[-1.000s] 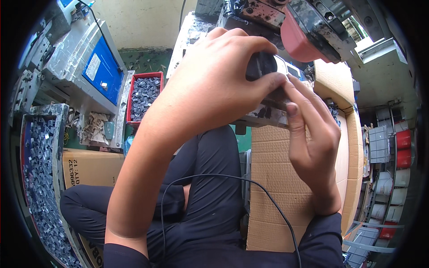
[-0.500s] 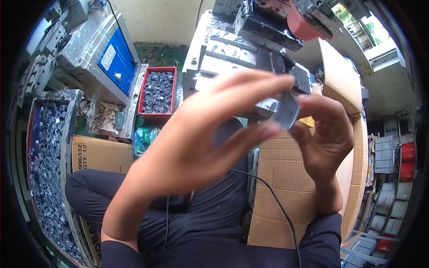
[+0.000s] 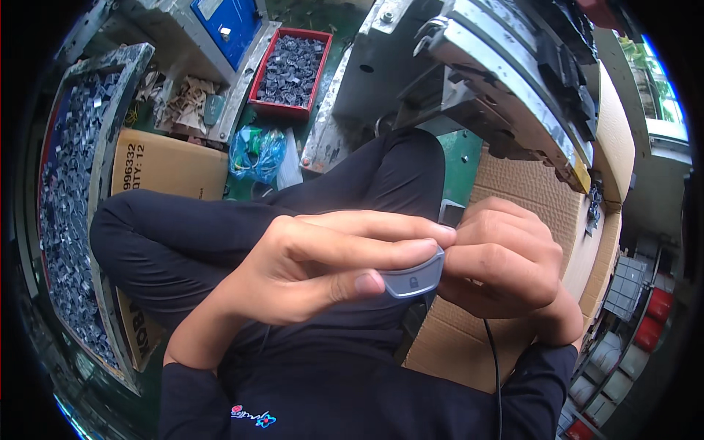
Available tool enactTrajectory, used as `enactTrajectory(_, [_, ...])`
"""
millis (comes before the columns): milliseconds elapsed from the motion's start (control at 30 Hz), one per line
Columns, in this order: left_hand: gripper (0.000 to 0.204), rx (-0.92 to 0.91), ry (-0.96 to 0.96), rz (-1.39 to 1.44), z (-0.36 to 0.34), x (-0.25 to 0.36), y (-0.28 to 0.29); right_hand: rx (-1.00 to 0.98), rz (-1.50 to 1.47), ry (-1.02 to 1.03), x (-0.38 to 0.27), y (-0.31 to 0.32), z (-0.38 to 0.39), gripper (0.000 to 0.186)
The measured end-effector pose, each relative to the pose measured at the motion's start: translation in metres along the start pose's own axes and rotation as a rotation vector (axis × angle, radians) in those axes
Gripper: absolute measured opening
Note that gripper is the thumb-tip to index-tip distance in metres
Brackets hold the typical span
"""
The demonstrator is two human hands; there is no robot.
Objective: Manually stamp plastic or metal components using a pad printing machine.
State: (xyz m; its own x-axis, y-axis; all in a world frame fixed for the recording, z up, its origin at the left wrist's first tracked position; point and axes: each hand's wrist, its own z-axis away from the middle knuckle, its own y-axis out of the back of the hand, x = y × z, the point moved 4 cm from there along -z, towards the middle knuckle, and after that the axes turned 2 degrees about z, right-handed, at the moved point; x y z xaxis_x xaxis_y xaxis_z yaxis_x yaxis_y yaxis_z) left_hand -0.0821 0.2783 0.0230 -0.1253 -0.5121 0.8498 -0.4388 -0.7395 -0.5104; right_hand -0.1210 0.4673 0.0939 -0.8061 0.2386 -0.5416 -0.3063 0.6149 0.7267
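Two hands, one grey part between them, above the lap.
The left hand (image 3: 337,264) is nearly closed, its thumb and fingers pinching one grey part (image 3: 414,284), which bears one small dark mark. The right hand (image 3: 506,257) is curled at the right end of this part; its fingertips are hidden, so I cannot tell whether it grips. Below are two legs (image 3: 183,235) in dark trousers, and one black cable (image 3: 496,367) hangs under the right hand. Around stand two cartons: one at left (image 3: 165,165), one larger at right (image 3: 506,180), beside one machine (image 3: 506,81). Farther left are one blue bag (image 3: 257,155) and two trays, one red (image 3: 290,110) and one long (image 3: 110,139), both with small dark pieces, too many to count.
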Motion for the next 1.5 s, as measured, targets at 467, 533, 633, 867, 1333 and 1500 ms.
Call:
enactTrajectory(467, [0.040, -0.003, 0.002, 0.089, 0.004, -0.012, 0.006, -0.032, -0.016, -0.015, 0.004, -0.010, 0.000, 0.025])
enactTrajectory(533, [0.039, -0.003, 0.001, 0.099, 0.004, -0.013, 0.006, -0.024, -0.016, -0.009, 0.004, -0.010, 0.000, 0.025])
enactTrajectory(633, [0.038, -0.008, 0.007, 0.111, 0.004, -0.013, 0.006, -0.024, -0.010, -0.008, 0.003, -0.009, 0.000, 0.025])
enactTrajectory(867, [0.045, -0.051, -0.023, -0.013, 0.006, -0.007, 0.010, -0.014, -0.046, 0.007, 0.002, -0.010, -0.004, 0.025])
enactTrajectory(1333, [0.060, 0.524, -0.199, 0.194, 0.136, 0.038, 0.091, -0.135, 0.157, -0.180, 0.005, 0.020, 0.019, 0.013])
enactTrajectory(1500, [0.039, 1.021, -0.458, -0.284, 0.243, 0.148, 0.162, -0.139, 0.343, -0.102, -0.011, 0.021, 0.003, 0.011])
